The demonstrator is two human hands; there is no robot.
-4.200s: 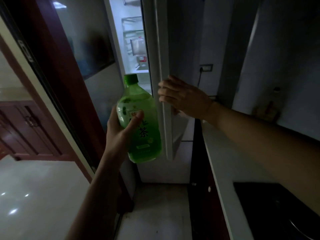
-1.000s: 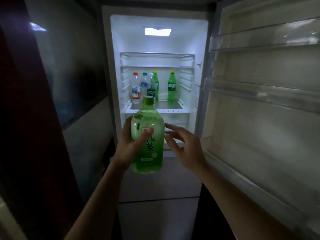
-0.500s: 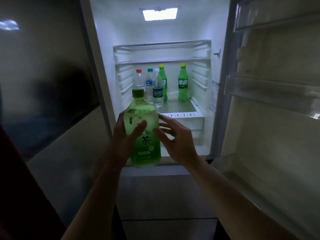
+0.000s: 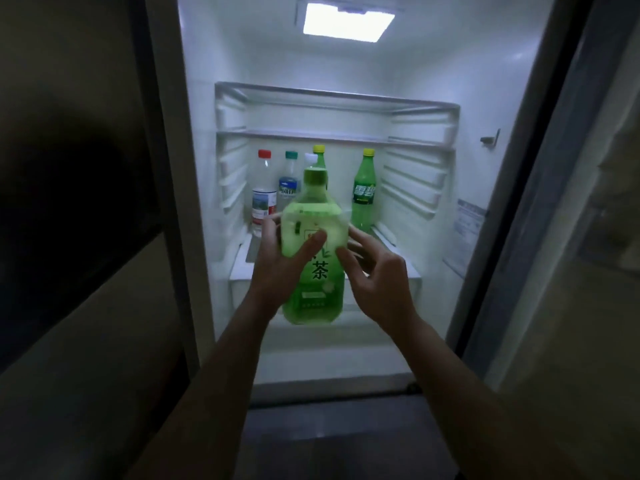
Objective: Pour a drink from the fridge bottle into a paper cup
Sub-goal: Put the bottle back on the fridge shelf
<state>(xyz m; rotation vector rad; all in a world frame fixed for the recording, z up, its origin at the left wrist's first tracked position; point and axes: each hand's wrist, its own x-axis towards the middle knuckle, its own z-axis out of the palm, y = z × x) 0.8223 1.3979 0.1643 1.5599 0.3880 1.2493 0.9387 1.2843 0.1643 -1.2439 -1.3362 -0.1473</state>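
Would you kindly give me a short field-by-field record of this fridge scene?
held item: green tea bottle, upright, cap on
left hand: grips the bottle from its left side
right hand: at the bottle's right side, fingers curled; grip unclear
fridge: open, inside light on
shelf: several capped bottles standing, among them a red-capped bottle and a green soda bottle
paper cup: not in view

Dim room, open fridge (image 4: 433,64) lit by ceiling lamp (image 4: 348,22), white shelves (image 4: 332,136), dark panel (image 4: 69,202) left
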